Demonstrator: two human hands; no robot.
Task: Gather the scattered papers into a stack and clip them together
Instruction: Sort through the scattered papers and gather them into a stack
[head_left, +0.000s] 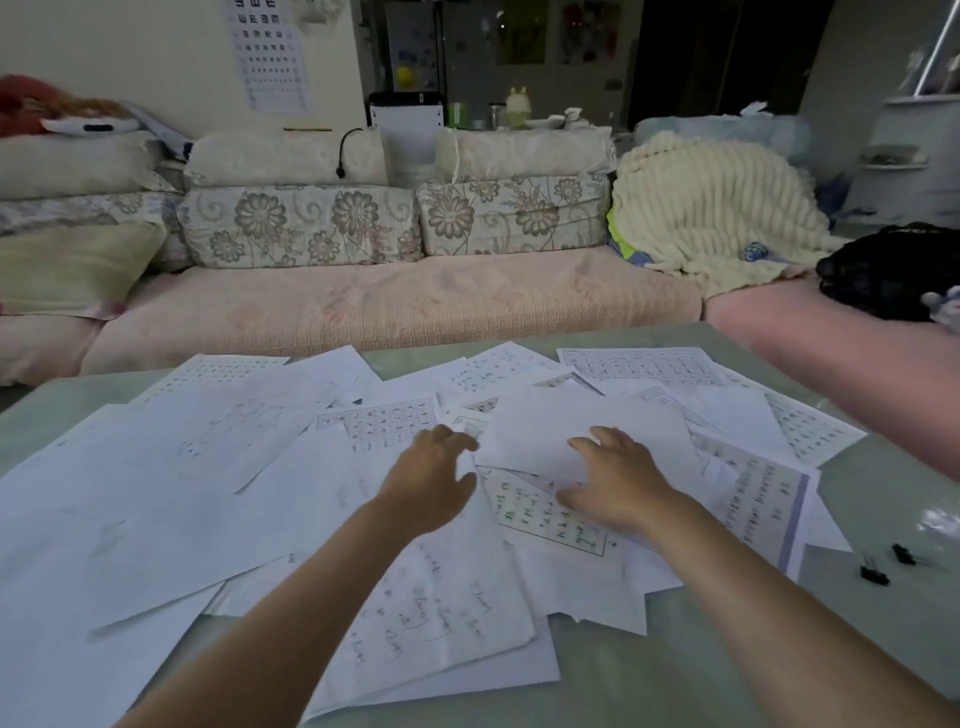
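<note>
Our left hand (431, 483) and right hand (618, 483) rest on the papers (441, 597), fingers (602, 439) released. Papers lie scattered across the desk (701, 675) all around our fingers, and the clips (875, 574) sit well to their right.

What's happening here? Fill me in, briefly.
A person leans over loose papers strewn across a pale table. The right hand lies flat on a blank sheet; the left hand is at that sheet's edge, grip unclear. Nothing is stacked yet. Two black binder clips lie untouched on the table to the right, beside the papers.
</note>
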